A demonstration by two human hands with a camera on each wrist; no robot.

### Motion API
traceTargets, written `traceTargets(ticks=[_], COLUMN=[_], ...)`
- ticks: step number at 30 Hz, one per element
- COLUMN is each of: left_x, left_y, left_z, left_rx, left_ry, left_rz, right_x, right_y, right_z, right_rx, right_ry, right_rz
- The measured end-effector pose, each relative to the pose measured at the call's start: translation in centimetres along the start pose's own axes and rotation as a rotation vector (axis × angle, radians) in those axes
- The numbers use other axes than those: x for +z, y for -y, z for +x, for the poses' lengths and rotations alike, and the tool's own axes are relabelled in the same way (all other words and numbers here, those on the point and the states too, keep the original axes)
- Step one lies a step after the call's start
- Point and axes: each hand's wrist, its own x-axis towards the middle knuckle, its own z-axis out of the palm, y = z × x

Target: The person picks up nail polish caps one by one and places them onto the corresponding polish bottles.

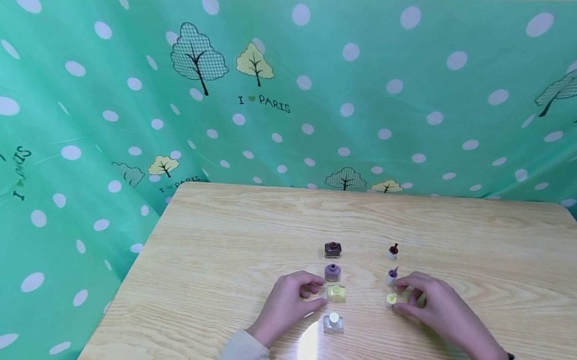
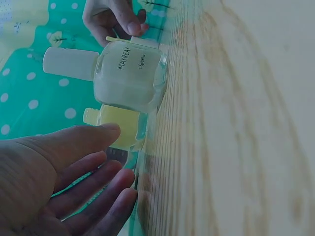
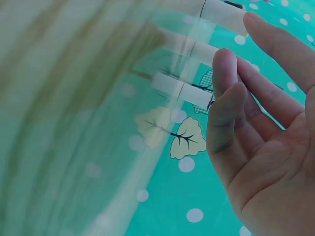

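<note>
My left hand (image 1: 292,300) reaches toward an uncapped yellow nail polish bottle (image 1: 336,293), fingers relaxed and apart around its left side. In the left wrist view, the thumb overlaps that yellow bottle (image 2: 120,123). Nearer me stands a clear nail polish bottle (image 1: 333,323) with its white cap on. Beyond the yellow one are a purple bottle (image 1: 332,272) and a dark bottle (image 1: 333,250), both uncapped. My right hand (image 1: 429,303) is loosely bent beside an upturned yellow-brush cap (image 1: 391,300), thumb near its side. The purple-brush cap (image 1: 392,277) stands upturned by the index finger.
A dark-red-brush cap (image 1: 393,252) stands upturned farthest back in the cap row. The bottles and caps form two rows on a wooden table (image 1: 240,228). A green dotted cloth (image 1: 278,84) hangs behind the table and along its left side.
</note>
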Motion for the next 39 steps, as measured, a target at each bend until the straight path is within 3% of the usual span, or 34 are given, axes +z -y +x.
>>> traceTargets(ticks=[12, 23, 39], left_x=[0.6, 0.8, 0.0], left_y=[-0.3, -0.4, -1.1], left_z=[0.4, 0.7, 0.0], left_rx=[0.010, -0.010, 0.056], left_ry=[-0.005, 0.017, -0.022], left_rz=[-0.037, -0.065, -0.034], right_x=[0.2, 0.4, -1.1], right_y=[0.0, 0.2, 1.2], right_z=[0.4, 0.5, -0.1], right_rx=[-0.032, -0.051, -0.057], right_ry=[0.063, 0.067, 0.063], right_rz=[0.029, 0.029, 0.058])
